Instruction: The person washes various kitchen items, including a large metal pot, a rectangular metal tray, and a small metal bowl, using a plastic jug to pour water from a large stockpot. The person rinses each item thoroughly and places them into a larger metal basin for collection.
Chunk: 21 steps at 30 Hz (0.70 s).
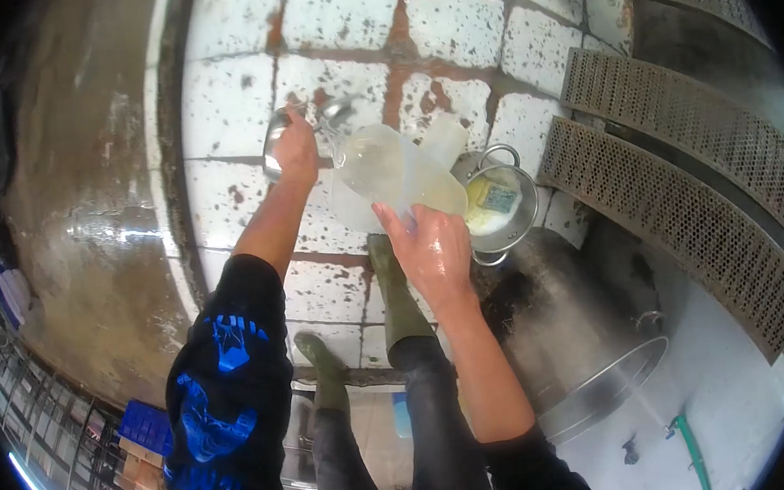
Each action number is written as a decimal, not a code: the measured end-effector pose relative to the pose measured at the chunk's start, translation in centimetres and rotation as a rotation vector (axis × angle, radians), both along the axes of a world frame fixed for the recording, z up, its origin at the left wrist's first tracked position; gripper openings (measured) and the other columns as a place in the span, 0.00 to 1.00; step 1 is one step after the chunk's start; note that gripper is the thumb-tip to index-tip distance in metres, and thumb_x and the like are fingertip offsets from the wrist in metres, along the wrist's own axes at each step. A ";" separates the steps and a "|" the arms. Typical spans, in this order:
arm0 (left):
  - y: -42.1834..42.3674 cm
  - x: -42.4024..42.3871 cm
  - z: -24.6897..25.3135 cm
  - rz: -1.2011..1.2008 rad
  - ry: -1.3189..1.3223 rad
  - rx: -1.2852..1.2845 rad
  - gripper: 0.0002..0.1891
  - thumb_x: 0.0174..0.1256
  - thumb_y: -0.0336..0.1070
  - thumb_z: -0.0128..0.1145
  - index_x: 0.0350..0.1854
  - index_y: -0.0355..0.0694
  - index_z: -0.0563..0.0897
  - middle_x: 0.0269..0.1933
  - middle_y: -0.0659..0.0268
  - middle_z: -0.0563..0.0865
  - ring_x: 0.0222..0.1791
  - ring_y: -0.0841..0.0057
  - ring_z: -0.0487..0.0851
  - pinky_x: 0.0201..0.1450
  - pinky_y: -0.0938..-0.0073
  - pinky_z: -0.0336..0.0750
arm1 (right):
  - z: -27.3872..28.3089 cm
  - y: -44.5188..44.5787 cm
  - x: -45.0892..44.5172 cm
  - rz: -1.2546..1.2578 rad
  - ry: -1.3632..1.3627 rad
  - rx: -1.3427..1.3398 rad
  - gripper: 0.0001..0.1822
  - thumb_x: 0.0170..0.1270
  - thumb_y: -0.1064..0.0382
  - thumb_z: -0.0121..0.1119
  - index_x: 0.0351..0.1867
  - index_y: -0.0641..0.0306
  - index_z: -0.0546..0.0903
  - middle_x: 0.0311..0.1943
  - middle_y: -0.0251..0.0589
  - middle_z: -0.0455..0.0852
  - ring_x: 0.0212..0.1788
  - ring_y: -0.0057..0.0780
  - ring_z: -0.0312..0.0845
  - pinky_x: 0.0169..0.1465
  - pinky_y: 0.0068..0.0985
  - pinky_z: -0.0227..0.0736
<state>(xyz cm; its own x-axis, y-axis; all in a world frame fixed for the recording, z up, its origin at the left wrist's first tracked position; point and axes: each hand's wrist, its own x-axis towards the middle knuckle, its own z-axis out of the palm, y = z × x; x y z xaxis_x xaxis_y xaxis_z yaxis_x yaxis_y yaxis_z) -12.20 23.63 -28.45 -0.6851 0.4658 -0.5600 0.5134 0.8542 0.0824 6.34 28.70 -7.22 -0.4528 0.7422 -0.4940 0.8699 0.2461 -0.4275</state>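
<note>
My left hand (296,149) grips a shiny metal vessel (274,133), which is tilted and partly hidden by my fingers. A second curved metal part (338,109) shows just right of that hand; I cannot tell if it belongs to the same vessel. In my right hand (438,258) is the handle of a large translucent plastic jug (386,166), tipped to the left. Water runs from its mouth beside the metal vessel. Right of the jug, a two-handled metal pot (529,210) contains a green-and-yellow sponge (499,198) and pale suds.
A large steel stockpot (579,341) stands at lower right, and a green hose (689,453) sprays water toward it. Perforated metal panels (673,223) lean along the right. Wet white tiles (336,14) cover the floor, with a raised edge (174,158) at left. My green boots (403,299) are below.
</note>
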 end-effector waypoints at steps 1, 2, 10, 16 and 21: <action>-0.5 -1.2 1.8 -0.050 -0.001 -0.027 0.27 0.66 0.31 0.41 0.67 0.33 0.52 0.36 0.49 0.85 0.34 0.56 0.85 0.36 0.61 0.78 | 1.4 0.1 -0.7 0.038 0.033 -0.026 0.26 0.57 0.47 0.59 0.16 0.72 0.78 0.15 0.56 0.77 0.21 0.54 0.76 0.28 0.42 0.71; -1.7 -2.3 1.0 -0.135 0.037 0.024 0.29 0.65 0.31 0.43 0.67 0.31 0.52 0.36 0.49 0.85 0.33 0.57 0.85 0.33 0.55 0.78 | 2.7 0.1 -1.4 0.078 0.064 -0.052 0.26 0.57 0.46 0.60 0.17 0.72 0.78 0.15 0.56 0.77 0.22 0.54 0.76 0.28 0.41 0.71; -1.1 -1.7 9.1 -0.890 0.501 0.080 0.33 0.57 0.34 0.50 0.66 0.28 0.60 0.23 0.65 0.82 0.22 0.72 0.82 0.40 0.47 0.74 | 10.6 -2.3 -2.7 0.145 0.107 0.228 0.22 0.55 0.51 0.63 0.15 0.67 0.75 0.15 0.50 0.77 0.21 0.49 0.74 0.29 0.39 0.68; -5.6 -3.5 14.8 -0.693 0.173 0.292 0.38 0.53 0.28 0.51 0.69 0.34 0.53 0.26 0.58 0.83 0.28 0.63 0.83 0.47 0.61 0.75 | 14.3 -3.1 -3.0 0.291 0.108 0.353 0.21 0.53 0.52 0.64 0.15 0.66 0.75 0.16 0.48 0.76 0.22 0.46 0.73 0.31 0.38 0.66; -11.0 -6.8 16.7 -0.188 -0.122 0.481 0.31 0.50 0.26 0.50 0.63 0.42 0.65 0.27 0.47 0.82 0.30 0.51 0.82 0.34 0.56 0.75 | 17.3 -4.0 -3.4 0.454 0.175 0.411 0.18 0.53 0.53 0.64 0.16 0.62 0.74 0.17 0.42 0.75 0.26 0.39 0.72 0.35 0.33 0.63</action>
<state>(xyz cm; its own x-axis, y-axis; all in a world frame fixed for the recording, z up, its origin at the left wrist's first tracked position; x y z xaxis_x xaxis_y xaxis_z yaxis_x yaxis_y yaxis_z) -19.04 12.58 -11.76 -0.5085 0.7980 -0.3235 0.6162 0.5997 0.5107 2.90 24.66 10.03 -0.8151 0.5708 -0.0995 0.5661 0.7481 -0.3463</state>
